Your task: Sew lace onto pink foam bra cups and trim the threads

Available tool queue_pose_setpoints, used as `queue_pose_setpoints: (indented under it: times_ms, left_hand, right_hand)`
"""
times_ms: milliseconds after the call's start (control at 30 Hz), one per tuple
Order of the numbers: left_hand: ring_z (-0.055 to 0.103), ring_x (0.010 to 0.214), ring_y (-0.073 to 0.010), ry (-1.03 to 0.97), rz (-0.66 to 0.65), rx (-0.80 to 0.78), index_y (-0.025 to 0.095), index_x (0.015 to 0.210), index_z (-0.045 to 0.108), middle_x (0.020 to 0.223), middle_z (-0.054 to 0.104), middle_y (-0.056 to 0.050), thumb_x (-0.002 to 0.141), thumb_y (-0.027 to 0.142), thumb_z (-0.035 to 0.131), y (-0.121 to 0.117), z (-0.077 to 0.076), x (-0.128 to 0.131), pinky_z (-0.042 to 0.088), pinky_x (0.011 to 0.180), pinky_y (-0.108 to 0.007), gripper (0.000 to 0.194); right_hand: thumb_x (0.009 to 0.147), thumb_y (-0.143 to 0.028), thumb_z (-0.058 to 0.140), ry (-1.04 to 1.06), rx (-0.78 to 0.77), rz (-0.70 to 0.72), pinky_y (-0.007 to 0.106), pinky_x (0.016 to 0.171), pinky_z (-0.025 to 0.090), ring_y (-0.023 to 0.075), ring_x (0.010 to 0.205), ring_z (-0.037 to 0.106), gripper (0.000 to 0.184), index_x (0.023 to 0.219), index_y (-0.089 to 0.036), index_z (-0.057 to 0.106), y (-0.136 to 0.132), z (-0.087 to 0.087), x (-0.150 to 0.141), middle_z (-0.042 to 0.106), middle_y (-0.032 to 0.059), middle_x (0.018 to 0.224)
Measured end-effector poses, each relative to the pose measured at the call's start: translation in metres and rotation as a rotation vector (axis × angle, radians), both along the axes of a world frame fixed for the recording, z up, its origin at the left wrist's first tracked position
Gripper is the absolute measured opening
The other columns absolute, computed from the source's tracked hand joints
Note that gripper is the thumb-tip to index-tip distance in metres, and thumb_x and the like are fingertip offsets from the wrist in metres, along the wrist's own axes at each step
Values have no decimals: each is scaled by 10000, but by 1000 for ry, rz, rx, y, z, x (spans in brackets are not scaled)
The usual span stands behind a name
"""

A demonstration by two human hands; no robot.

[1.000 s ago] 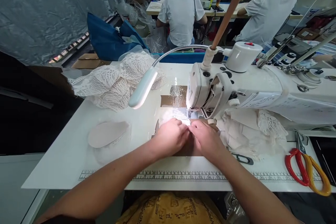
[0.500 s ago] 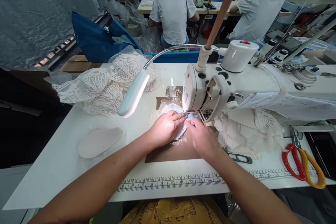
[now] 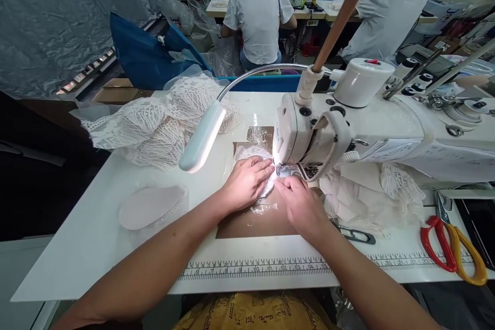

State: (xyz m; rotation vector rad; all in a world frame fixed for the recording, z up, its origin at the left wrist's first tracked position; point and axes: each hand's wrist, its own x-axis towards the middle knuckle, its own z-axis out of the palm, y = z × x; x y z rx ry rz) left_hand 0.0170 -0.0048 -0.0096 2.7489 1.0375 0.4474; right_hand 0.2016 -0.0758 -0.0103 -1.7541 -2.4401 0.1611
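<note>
A small rounded piece of white lace fabric (image 3: 251,152) lies under the needle end of a white sewing machine (image 3: 288,129). My left hand (image 3: 247,180) rests flat on this piece, fingers stretched toward the presser foot (image 3: 283,169). On the other side, my right hand (image 3: 303,205) is closed, its thumb and forefinger pinching the fabric's near right edge close to the foot. Part of the piece is hidden beneath my left hand. Brown tape (image 3: 247,224) covers the table surface under both hands.
Bunched lace (image 3: 154,129) lies at the back left, behind a lamp head (image 3: 203,136). An oval pale piece (image 3: 152,208) is at left. Scissors (image 3: 456,250), thread snips (image 3: 358,235) and crumpled fabric (image 3: 359,196) lie at right. A printed ruler (image 3: 270,268) runs along the front edge.
The whole view has shifted slightly, so most things appear a little farther right. Both hands keep nearly the same place at the fabric, which shows less of its near edge below my left hand.
</note>
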Motion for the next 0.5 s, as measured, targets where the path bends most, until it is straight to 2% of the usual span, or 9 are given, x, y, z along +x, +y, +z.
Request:
queue_pose_setpoints:
  times_ms: [167,333,400,500]
  left_hand:
    - [368,1304,-366,83,89,-30,169,1299,558,1382,500,-126,933,239,399,-3,2,1,349,1033,-549,405]
    - [294,1356,-404,119,172,-103,170,1307,535,1444,434,-122,913,217,393,-6,9,-3,246,1073,-633,422]
    - [285,1371,-394,109,87,-184,199,1278,560,1445,445,-97,872,170,429,-14,17,-13,227,1079,-646,428]
    - [316,1373,-357,42,-165,-335,252,1188,629,1421,488,-51,845,175,507,-33,30,-30,256,1093,-609,372]
  right_hand:
    - [781,9,410,52,91,9,285,661,404,195,772,517,530,1216,-195,631,0,-5,2,613,83,924]
    - [823,-31,391,168,118,4,294,682,453,191,777,576,479,1204,-176,642,-2,-4,5,662,82,996]
    - [846,-57,390,262,139,25,283,709,476,182,816,604,446,1189,-183,646,-3,-4,8,672,72,1049]
    - [858,-86,411,380,182,93,257,708,490,168,848,626,384,1123,-188,670,-5,-5,14,683,63,1038]
